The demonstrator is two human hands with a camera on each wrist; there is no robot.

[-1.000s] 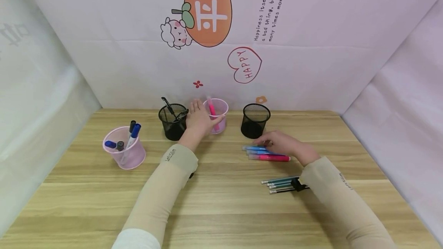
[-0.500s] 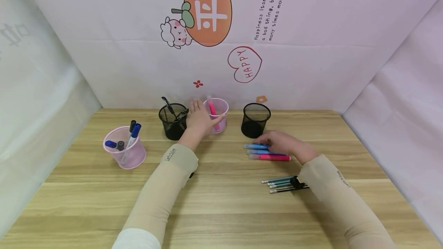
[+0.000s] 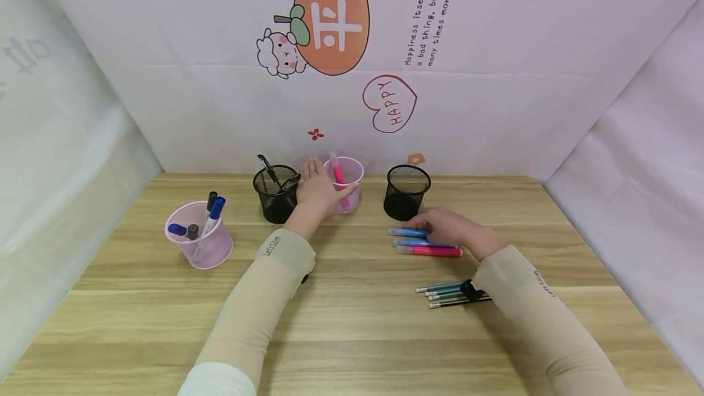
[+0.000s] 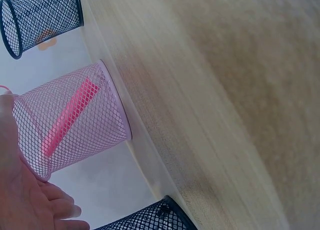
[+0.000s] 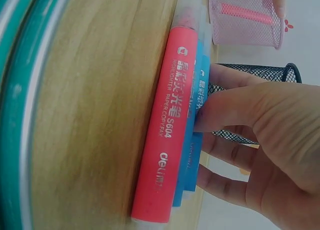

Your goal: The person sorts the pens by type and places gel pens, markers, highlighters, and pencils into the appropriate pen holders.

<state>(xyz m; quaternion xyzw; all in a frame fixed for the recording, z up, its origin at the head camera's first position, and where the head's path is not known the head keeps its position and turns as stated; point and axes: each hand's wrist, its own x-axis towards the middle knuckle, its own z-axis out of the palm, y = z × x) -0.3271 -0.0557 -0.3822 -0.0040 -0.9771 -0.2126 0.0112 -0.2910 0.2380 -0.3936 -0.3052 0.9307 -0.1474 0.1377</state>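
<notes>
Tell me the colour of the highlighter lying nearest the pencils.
That highlighter is bright pink with silvery lettering; the right wrist view shows it best.

From where I stand this looks like a screened-off writing nook, though whether it belongs to a home, an office or a studio I can't tell. White cloth sheeting (image 3: 495,115) rises behind the far edge of the table (image 3: 341,322), and more hangs beyond its left and right edges. Behind that far edge, the sheeting carries cheerful prints: an orange fruit (image 3: 330,20), a red heart (image 3: 389,104) reading HAPPY, some English lettering (image 3: 434,11). The wood-grain top, mesh pen cups (image 3: 402,205), highlighters (image 3: 434,251) and pencils (image 3: 447,291) suggest stationery.
</notes>
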